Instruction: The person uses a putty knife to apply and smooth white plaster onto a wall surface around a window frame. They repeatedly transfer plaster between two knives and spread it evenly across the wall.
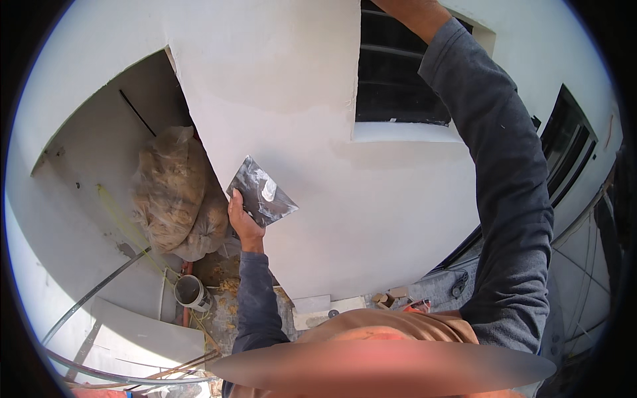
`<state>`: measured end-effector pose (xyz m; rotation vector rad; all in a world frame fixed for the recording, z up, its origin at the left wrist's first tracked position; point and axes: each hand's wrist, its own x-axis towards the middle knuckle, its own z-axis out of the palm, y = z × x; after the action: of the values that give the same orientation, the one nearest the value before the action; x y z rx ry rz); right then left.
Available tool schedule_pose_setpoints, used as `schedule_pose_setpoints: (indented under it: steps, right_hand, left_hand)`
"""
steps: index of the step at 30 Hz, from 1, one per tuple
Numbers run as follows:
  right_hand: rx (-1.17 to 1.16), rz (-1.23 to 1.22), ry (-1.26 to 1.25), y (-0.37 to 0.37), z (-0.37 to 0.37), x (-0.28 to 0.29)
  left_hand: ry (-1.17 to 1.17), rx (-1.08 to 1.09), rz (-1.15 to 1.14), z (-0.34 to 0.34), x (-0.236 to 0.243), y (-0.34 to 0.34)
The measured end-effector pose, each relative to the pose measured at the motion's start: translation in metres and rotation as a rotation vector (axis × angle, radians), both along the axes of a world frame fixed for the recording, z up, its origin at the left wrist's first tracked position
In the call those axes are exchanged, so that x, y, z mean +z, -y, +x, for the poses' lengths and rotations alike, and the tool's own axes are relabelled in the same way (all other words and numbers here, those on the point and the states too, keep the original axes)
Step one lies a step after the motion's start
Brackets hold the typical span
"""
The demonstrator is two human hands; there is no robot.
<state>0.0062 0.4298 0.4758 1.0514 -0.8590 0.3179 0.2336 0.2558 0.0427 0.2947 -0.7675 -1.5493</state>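
My left hand (245, 221) grips a dark, flat plasterer's hawk (255, 199) by its edge, held out in front of the pale wall (312, 172). A dab of white putty (269, 190) sits on it, and white smears streak its surface. High at the upper edge, my right hand (415, 14) reaches up across the dark window opening (398, 73). Its fingers are cut off by the picture's edge, so what it holds, if anything, is hidden.
Left of the wall, a recess contains large plastic bags (172, 186) of brownish material. Below them stands a bucket (190, 292) near loose yellow cord. Debris (391, 296) and a coiled dark cable (459, 284) lie at the wall's foot. A second window (567, 146) is at right.
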Motion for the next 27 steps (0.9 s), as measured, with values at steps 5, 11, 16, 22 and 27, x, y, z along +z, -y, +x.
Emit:
schedule_pose_setpoints:
  steps: [5,11,16,22,27]
  right_hand:
    - [-0.154,-0.229,0.480,-0.006,0.000,-0.034]
    - [-0.196,-0.252,0.663,0.064,0.016,-0.050]
    - [-0.202,-0.161,0.692,0.100,0.054,-0.067]
    - [0.115,0.095,0.630,0.115,0.088,-0.091]
    - [0.097,-0.136,0.577,0.076,0.042,-0.062]
  left_hand:
    - [-0.056,-0.183,0.171,0.037,-0.053,-0.068]
    - [0.034,-0.166,0.332,0.060,-0.081,-0.127]
    - [0.025,-0.069,0.406,0.080,-0.090,-0.156]
    - [0.065,0.132,0.405,0.100,-0.103,-0.172]
    - [0.031,0.201,0.501,0.125,-0.111,-0.194]
